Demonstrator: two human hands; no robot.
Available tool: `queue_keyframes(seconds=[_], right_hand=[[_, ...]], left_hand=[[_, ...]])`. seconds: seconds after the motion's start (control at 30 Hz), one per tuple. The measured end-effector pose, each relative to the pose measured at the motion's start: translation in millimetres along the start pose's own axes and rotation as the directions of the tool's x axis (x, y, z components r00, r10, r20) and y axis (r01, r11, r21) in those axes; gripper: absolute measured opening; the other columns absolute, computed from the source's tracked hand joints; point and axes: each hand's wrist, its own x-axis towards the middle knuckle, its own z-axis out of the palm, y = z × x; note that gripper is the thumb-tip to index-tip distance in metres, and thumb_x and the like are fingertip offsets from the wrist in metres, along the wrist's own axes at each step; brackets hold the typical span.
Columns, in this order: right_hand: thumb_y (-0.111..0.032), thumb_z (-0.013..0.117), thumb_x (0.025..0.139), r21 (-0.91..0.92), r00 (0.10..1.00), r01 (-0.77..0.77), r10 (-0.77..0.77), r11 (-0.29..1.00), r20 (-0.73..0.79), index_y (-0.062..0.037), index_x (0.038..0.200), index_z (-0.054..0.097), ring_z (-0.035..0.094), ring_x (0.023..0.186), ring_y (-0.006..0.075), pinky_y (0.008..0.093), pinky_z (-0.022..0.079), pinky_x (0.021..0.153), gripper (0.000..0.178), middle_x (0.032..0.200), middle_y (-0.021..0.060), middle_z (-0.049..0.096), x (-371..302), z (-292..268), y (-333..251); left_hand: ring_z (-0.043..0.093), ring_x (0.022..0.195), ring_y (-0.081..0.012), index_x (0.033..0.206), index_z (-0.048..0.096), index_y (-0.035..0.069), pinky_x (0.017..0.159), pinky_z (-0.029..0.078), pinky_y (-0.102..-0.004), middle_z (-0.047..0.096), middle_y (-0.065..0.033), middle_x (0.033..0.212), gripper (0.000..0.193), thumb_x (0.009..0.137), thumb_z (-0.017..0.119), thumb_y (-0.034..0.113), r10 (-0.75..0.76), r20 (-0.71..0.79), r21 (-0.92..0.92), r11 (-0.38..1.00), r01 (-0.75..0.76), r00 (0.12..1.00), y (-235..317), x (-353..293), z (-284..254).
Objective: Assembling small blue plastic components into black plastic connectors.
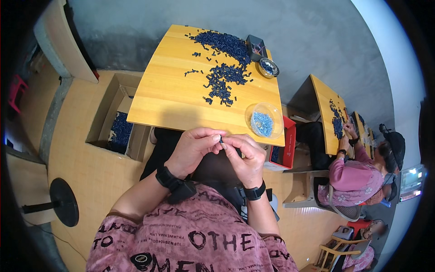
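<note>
One small, dark-blue, seemingly plastic piece (221,140) lies midway between left hand (194,148) and right hand (248,156), pinched in the fingertip grip of both, by the yellow wooden tabletop's (165,84) near edge, long axis indistinct.

Workshop: small dark parts (222,43) heaped on wooden table (158,93), co-worker (355,177) at second table (322,102), seemingly another person (358,261) beyond
</note>
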Motion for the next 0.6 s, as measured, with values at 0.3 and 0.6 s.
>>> queue_keyframes(seconds=[0.3, 0.6], right_hand=[[0.006, 0.072, 0.077, -0.042, 1.0, -0.008, 0.007, 0.999, -0.023, -0.0008, 0.091, 0.072, 0.068, 0.077, 0.0255, 0.033, 0.054, 0.07, 0.015, 0.087, 0.0111, 0.07, 4, 26, 19], [0.004, 0.073, 0.079, 0.026, 0.995, -0.093, 0.092, 0.995, 0.043, -0.0007, 0.093, 0.071, 0.067, 0.074, 0.0238, 0.0295, 0.053, 0.068, 0.014, 0.085, 0.0115, 0.068, 19, 69, 46]], left_hand=[[0.066, 0.083, -0.0172, 0.11, 0.068, -0.004, 0.076, 0.054, -0.0304, 0.07, -0.0105, 0.093, 0.019, 0.094, 0.063, 0.004, -0.059, -0.097, -0.056, 0.997, 0.053, 0.994, -9, 9, -25], [0.066, 0.08, -0.0145, 0.107, 0.069, -0.003, 0.075, 0.055, -0.0285, 0.07, -0.0082, 0.091, 0.016, 0.095, 0.062, 0.005, -0.012, -0.252, -0.143, 0.989, -0.025, 0.968, -8, 24, -55]])
